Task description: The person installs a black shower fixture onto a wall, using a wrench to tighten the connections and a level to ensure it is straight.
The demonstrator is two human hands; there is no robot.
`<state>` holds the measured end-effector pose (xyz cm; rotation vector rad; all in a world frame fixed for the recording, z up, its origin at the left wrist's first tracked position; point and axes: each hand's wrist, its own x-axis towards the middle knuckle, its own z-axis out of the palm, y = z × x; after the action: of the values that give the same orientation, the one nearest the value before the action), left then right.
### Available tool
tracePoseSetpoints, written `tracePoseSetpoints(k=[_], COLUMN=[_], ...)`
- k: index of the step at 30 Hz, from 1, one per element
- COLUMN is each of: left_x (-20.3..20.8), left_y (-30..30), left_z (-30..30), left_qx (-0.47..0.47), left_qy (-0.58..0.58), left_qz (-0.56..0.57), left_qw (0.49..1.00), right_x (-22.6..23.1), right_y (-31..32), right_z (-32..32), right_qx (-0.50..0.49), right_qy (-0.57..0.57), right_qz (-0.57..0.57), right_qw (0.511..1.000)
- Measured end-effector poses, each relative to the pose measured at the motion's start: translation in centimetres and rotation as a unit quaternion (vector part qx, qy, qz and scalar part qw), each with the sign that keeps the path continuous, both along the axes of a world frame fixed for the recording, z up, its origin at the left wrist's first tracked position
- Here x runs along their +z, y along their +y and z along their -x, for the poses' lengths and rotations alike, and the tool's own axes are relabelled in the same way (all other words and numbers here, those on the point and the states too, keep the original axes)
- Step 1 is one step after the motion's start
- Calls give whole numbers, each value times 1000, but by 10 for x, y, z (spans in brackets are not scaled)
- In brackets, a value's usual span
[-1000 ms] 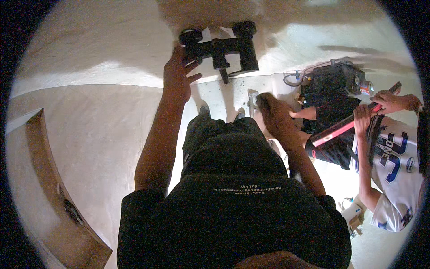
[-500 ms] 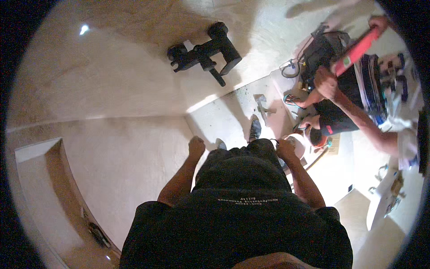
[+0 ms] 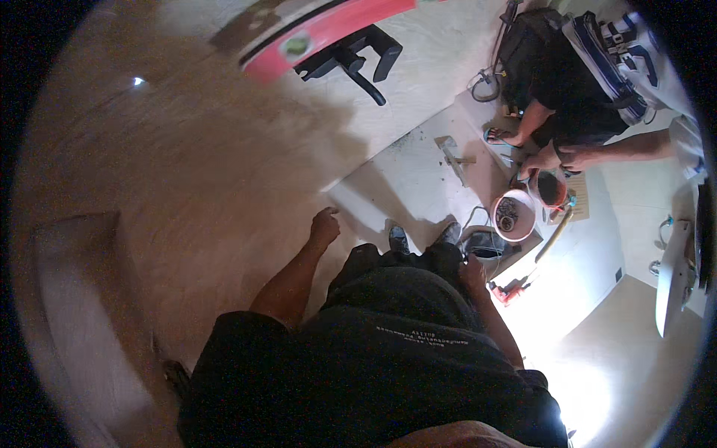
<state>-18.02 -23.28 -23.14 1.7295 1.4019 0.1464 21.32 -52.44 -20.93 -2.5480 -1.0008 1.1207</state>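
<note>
My left hand (image 3: 326, 226) hangs out from my left side near the wall, its fingers loosely curled and one jutting a little. Nothing shows in it. Low beside my right thigh is my right hand (image 3: 473, 272), its fingers mostly hidden, close to a black container (image 3: 485, 243) on the floor. At the top a red spirit level (image 3: 336, 30), smeared by motion, crosses in front of a black wall-mounted mixer tap (image 3: 385, 56). Neither of my hands touches the level; what holds it is out of view.
A co-worker bends at the right, a hand (image 3: 545, 158) by an orange bucket (image 3: 550, 188). Closer stands a pale bucket (image 3: 529, 216) with dark bits inside. A flat trowel-like tool (image 3: 454, 160) and a red tool (image 3: 509, 291) lie on the floor. A white basin (image 3: 672, 280) stands far right.
The level has moved left across the top, out of the co-worker's hands, which are now down by the buckets. My view has shifted; my left hand has moved slightly.
</note>
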Motion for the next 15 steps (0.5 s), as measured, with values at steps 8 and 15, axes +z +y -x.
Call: tracePoseSetpoints(k=[8,15], left_x=[26,67], left_y=[-2,-25], left_z=[-47,-106], left_qx=[-115,-284], left_qy=[99,143], left_qz=[157,74], left_qw=[976,945], right_x=[6,-29], right_y=[-16,-50], right_z=[19,12], right_qx=[-89,-63], right_qy=[63,96], right_qz=[43,119], right_qw=[993,986])
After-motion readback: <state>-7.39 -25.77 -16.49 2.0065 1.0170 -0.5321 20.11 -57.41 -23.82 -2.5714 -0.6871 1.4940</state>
